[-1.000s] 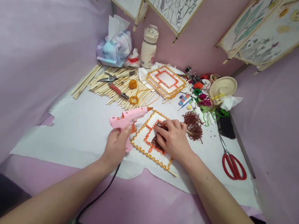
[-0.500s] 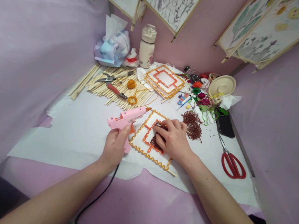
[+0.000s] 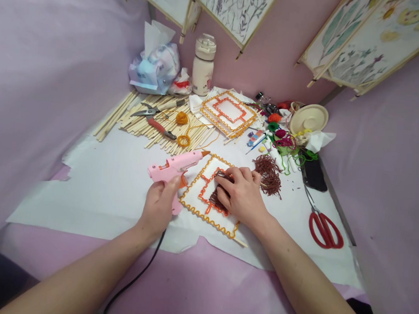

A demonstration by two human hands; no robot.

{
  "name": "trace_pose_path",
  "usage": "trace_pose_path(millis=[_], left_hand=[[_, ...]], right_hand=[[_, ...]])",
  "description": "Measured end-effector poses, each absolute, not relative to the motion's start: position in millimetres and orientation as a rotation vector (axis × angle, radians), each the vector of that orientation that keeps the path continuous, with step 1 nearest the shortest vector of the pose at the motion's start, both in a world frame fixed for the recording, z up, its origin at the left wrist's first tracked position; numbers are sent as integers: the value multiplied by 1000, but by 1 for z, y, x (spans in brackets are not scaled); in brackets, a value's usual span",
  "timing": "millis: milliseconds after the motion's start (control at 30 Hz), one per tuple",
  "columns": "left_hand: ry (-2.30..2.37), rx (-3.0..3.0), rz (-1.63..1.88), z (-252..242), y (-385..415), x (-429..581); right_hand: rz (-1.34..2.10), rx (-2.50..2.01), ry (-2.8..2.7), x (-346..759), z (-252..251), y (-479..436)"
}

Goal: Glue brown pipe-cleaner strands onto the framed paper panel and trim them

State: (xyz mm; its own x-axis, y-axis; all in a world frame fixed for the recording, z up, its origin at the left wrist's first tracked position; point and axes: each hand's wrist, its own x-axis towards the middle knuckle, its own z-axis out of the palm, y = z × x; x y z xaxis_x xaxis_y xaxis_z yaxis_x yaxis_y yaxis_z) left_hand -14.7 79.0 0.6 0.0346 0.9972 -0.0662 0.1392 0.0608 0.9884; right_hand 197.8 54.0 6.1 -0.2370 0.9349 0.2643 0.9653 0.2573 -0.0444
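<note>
My left hand (image 3: 159, 205) is wrapped round the grip of a pink glue gun (image 3: 174, 166), its orange nozzle pointing right toward a white square panel (image 3: 209, 191) edged with orange-yellow cord and a red inner outline. My right hand (image 3: 240, 193) lies on that panel, fingers curled and pressing down on brown cord pieces (image 3: 216, 196) stuck inside the red outline. A loose heap of brown cord (image 3: 268, 173) sits just right of that hand. The gun's black cable (image 3: 138, 275) runs down toward me.
Bamboo sticks (image 3: 150, 119) with red-handled pliers (image 3: 154, 119) and orange cord coils lie at the back left. Finished panels (image 3: 229, 111), coloured cords, a bowl (image 3: 308, 119), a bottle (image 3: 203, 64) and a tissue pack (image 3: 155, 65) line the back. Red scissors (image 3: 322, 224) lie at right.
Both hands stay in place on the gun and the panel; only the view has shifted slightly, so everything sits a little further left.
</note>
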Motion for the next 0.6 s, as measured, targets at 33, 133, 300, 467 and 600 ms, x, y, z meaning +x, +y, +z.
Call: trace_pose_path(millis=[33, 133, 300, 467, 600], left_hand=[[1313, 1278, 1064, 1, 79, -15], [1313, 1284, 1064, 0, 79, -14], [1319, 1295, 1061, 1, 79, -14], [1320, 1292, 1061, 2, 79, -14], [1325, 1311, 1059, 2, 78, -15]], right_hand=[[-189, -1762, -2284, 198, 7, 54], [-193, -1747, -2271, 198, 7, 53], [-185, -1756, -2305, 197, 5, 54], [-207, -1785, -2306, 197, 3, 56], [-210, -1803, -2306, 197, 5, 54]])
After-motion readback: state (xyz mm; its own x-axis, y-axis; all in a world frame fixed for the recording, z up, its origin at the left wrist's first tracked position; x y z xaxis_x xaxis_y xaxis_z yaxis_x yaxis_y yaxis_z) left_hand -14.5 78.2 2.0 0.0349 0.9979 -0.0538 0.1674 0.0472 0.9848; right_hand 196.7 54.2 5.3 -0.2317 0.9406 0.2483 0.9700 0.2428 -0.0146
